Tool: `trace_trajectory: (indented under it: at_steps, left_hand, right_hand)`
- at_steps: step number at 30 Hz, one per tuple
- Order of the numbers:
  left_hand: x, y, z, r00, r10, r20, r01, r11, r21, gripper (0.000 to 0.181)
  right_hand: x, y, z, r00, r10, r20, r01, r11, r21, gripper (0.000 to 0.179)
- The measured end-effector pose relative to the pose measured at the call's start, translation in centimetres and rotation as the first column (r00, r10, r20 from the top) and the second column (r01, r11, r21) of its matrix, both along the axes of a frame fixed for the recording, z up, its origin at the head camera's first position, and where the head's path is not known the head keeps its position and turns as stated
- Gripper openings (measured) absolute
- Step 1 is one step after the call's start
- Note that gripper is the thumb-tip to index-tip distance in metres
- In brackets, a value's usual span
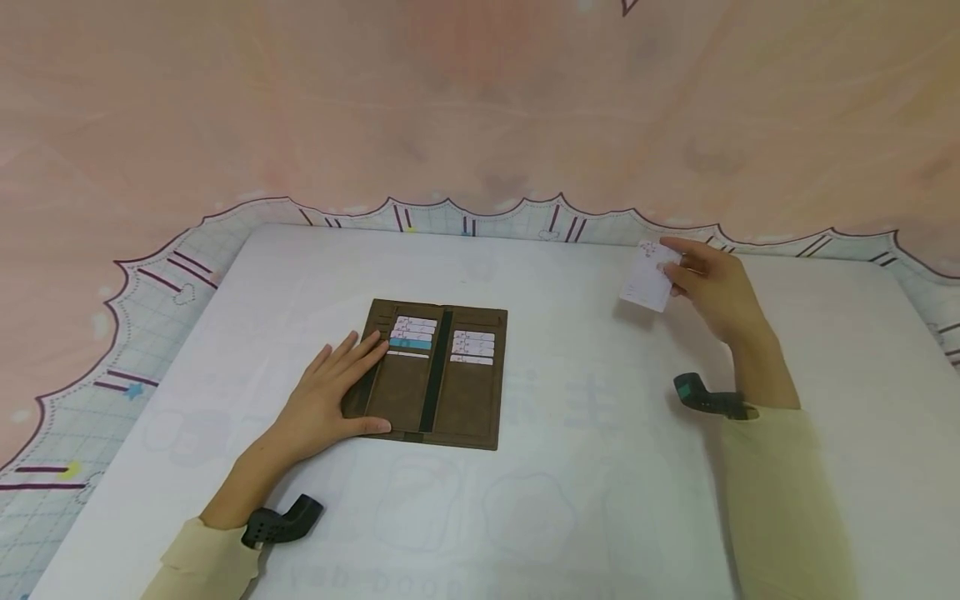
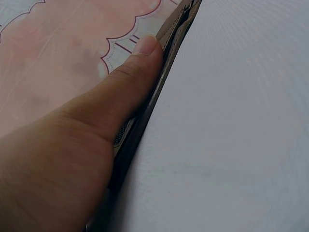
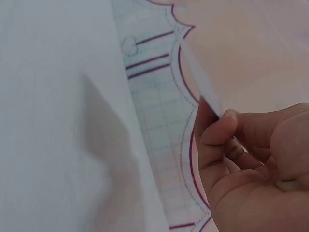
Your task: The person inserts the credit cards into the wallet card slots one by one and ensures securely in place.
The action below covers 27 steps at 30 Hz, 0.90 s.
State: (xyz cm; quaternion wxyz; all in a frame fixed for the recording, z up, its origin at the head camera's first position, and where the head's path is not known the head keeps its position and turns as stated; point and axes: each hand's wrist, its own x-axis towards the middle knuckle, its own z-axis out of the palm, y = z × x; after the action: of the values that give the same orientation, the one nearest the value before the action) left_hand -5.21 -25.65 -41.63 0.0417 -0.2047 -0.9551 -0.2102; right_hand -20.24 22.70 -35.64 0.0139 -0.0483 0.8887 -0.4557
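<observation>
A brown wallet [image 1: 468, 408] lies unfolded on the white table, with a dark strip down its middle. Several white cards [image 1: 472, 342] and one blue card [image 1: 410, 343] show in its slots. Across the wallet's left edge rests my left hand [image 1: 326, 404], fingers spread; in the left wrist view its thumb [image 2: 130, 72] lies along the wallet's edge. Up at the right, my right hand [image 1: 708, 283] pinches a white card [image 1: 647, 279] with small writing, held above the table. That card [image 3: 203, 82] appears nearly edge-on in the right wrist view.
The white table [image 1: 570, 500] fills the lower scene. Behind it and at its sides runs a patterned cloth [image 1: 480, 125] with a scalloped checked border. A dark band with a camera sits on each wrist, the right one [image 1: 708, 398] beside the sleeve.
</observation>
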Motion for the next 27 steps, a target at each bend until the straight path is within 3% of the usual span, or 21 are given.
trace_trajectory:
  at_steps: [6, 12, 19, 27]
  left_hand:
    - [0.0, -0.1, -0.2, 1.000, 0.004, 0.008, -0.004, 1.000, 0.001, 0.102]
    - [0.1, -0.1, -0.2, 1.000, 0.005, 0.010, -0.005, 1.000, 0.002, 0.102]
    - [-0.1, -0.2, -0.1, 1.000, -0.002, 0.000, 0.002, 1.000, -0.006, 0.102]
    - [0.0, -0.1, 0.1, 1.000, -0.007, -0.003, 0.007, 1.000, 0.005, 0.101]
  right_hand:
    - [-0.4, -2.4, 0.0, 0.999, 0.029, 0.017, -0.027, 0.994, -0.106, 0.043]
    - [-0.6, -4.8, 0.1, 0.998, 0.038, 0.057, -0.024, 0.970, -0.241, 0.042]
    - [-0.7, -7.4, -0.2, 0.995, 0.068, 0.077, -0.040, 0.947, -0.318, 0.037]
    - [-0.8, -10.9, -0.8, 0.993, 0.089, 0.082, -0.041, 0.884, -0.466, 0.035]
